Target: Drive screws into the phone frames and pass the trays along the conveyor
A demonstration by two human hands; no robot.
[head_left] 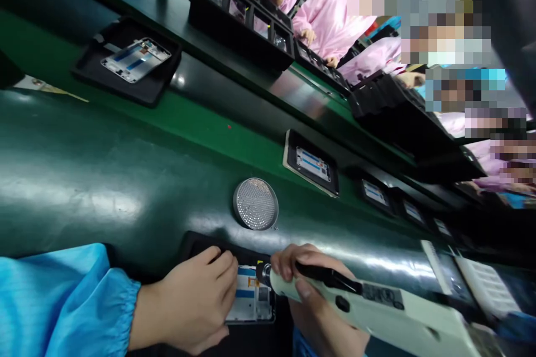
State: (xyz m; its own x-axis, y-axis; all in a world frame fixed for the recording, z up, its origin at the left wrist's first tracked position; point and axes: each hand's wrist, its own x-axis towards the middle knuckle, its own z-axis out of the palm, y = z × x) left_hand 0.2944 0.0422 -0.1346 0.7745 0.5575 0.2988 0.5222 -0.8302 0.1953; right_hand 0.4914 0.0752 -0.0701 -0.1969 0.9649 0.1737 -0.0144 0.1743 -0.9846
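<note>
My right hand (314, 279) is wrapped around a pale green electric screwdriver (377, 312), a thumb beneath its black lever. The screwdriver's dark nose points left over a phone frame (247, 309) with blue strips and an orange flex cable; the tip's exact contact is hard to make out. My left hand (192, 295), in a light blue sleeve, grips the frame's left side with bent fingers and hides that part. Under the frame lies a black tray (196, 240). Just beyond it stands a round screw dish (255, 204) with a perforated plate.
On the green belt ride black trays with phone frames, one (136, 59) at far left and another (313, 164) at centre. Black divided boxes (243, 28) line the far side, where people in pink sleeves work. A white slotted tray (488, 287) lies at right.
</note>
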